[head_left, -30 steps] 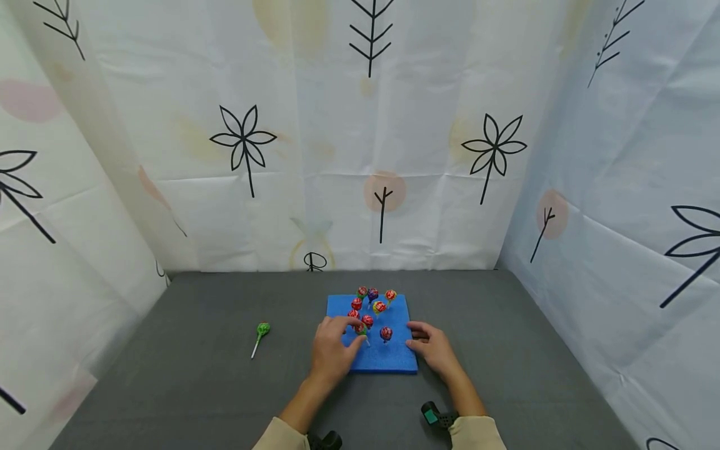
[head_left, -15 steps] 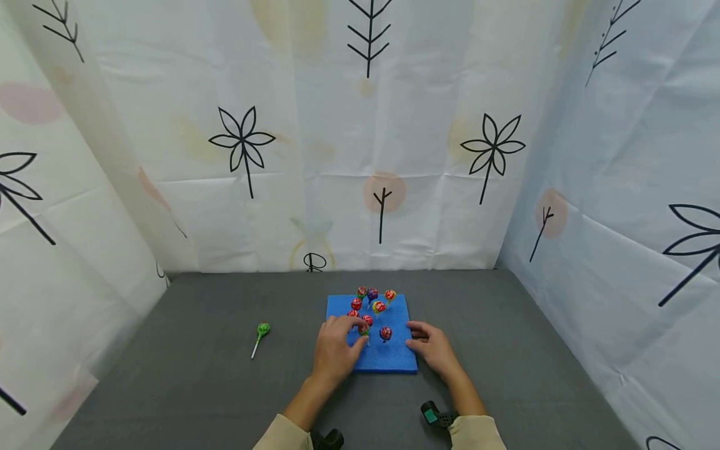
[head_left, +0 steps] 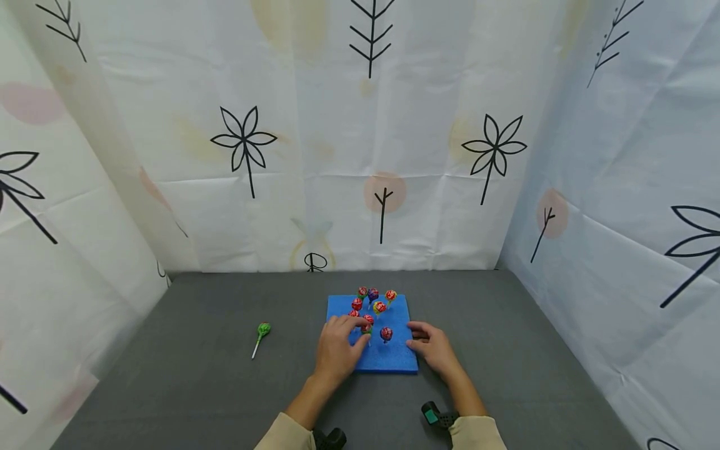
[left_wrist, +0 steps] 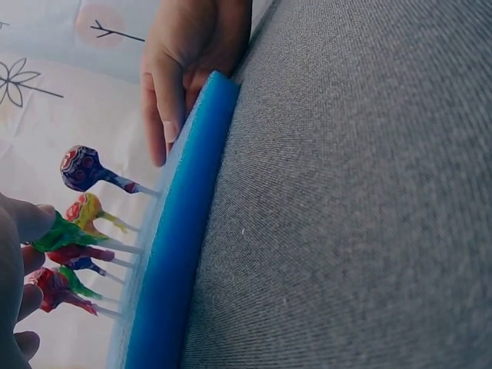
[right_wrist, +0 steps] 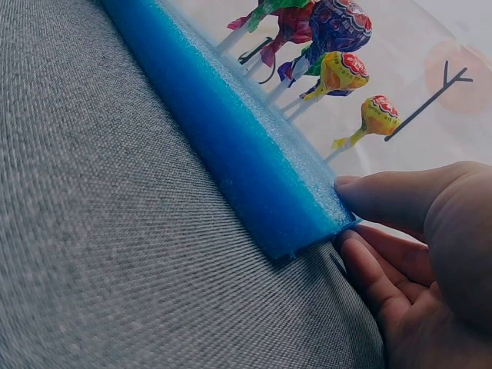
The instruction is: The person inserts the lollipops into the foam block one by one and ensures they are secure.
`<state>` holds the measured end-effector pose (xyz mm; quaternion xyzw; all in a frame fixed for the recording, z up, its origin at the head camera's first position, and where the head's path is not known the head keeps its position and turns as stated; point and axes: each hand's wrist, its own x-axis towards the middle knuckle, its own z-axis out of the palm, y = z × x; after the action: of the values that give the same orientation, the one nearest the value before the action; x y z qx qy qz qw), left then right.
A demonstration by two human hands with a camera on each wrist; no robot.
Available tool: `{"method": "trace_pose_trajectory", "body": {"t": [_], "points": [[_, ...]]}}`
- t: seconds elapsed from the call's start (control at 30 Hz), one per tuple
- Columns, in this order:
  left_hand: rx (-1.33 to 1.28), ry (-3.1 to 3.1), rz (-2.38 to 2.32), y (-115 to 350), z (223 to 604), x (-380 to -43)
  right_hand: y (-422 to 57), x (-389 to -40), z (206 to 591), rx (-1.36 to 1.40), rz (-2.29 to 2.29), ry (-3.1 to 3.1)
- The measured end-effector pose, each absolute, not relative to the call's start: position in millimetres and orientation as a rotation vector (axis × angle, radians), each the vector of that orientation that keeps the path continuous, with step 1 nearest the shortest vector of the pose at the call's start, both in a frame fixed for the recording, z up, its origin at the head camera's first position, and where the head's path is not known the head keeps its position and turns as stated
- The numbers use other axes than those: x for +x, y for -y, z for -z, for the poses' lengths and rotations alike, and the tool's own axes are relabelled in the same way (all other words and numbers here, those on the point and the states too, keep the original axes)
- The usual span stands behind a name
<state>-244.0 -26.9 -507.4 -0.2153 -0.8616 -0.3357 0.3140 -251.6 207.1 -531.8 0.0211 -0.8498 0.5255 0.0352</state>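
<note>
A blue foam board [head_left: 388, 361] lies on the table with several wrapped lollipops standing in it. My left hand [head_left: 336, 349] pinches a lollipop with a green wrapper [left_wrist: 65, 234] by its head, between thumb and fingers. Its white stick runs down to the board, and the fingers partly cover the head. Nearest to it on the right stands a dark purple-and-red lollipop [head_left: 385, 334]. My right hand [head_left: 435, 349] grips the board's right edge, thumb [right_wrist: 384, 192] on the top face and fingers [right_wrist: 377, 269] against the side.
A green lollipop [head_left: 263, 329] lies loose on the grey table [head_left: 214, 375], left of the board. Red, yellow and purple lollipops stand toward the board's far side, among them a yellow one [right_wrist: 379, 115]. Patterned white cloth [head_left: 337, 125] encloses the table behind and at both sides.
My left hand has shifted slightly to the right over the board, with the green-wrapped lollipop in its fingers. The right hand stays at the board's edge.
</note>
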Motion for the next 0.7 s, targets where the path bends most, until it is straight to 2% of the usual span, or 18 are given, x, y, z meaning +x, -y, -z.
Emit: {"method": "trace_pose_trajectory", "body": {"t": [0.7], "points": [[-0.601,2.308,0.744,23.0,503.5,-243.7,-208.0,-250.6,532.2,0.114,-1.629,2.592]]}}
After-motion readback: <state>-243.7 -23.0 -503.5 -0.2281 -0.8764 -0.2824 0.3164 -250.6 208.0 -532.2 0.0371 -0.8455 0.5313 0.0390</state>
